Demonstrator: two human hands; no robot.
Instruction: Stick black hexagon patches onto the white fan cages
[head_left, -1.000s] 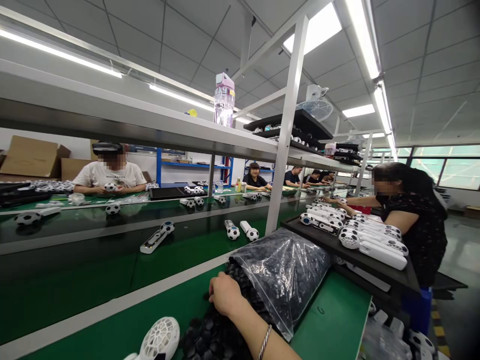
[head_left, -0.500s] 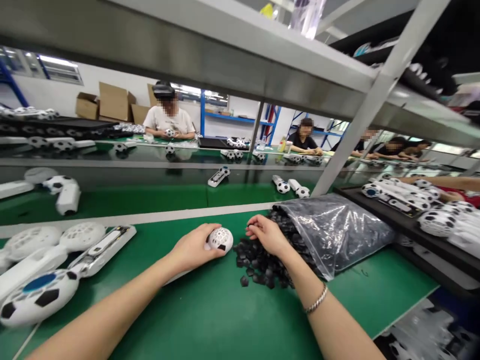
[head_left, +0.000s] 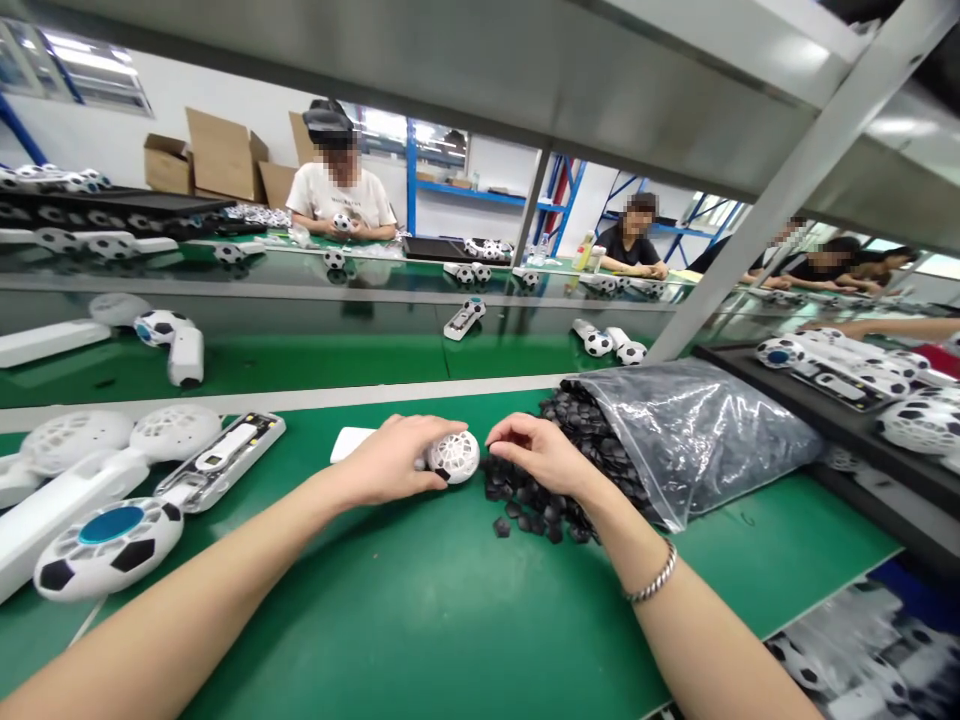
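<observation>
My left hand [head_left: 390, 462] grips a white handheld fan [head_left: 452, 456] by the neck, its round grille head lying on the green mat [head_left: 420, 610]. My right hand [head_left: 536, 450] hovers right beside the fan head, fingertips pinched together over a heap of small black pieces [head_left: 540, 495]; whether a piece is between the fingers I cannot tell. The heap spills from a clear plastic bag [head_left: 697, 430] lying to the right.
Several white fans [head_left: 112, 490] with football-patterned heads lie at the left. A conveyor belt [head_left: 300, 350] runs behind, carrying more fans. A black tray [head_left: 847, 400] of fans sits at the right. A slanted shelf post [head_left: 780, 190] rises ahead. Other people work across the line.
The view has tilted down from the shelves to the mat. My left hand brought the fan beside the black heap, and my right hand lifted from the heap toward the fan head.
</observation>
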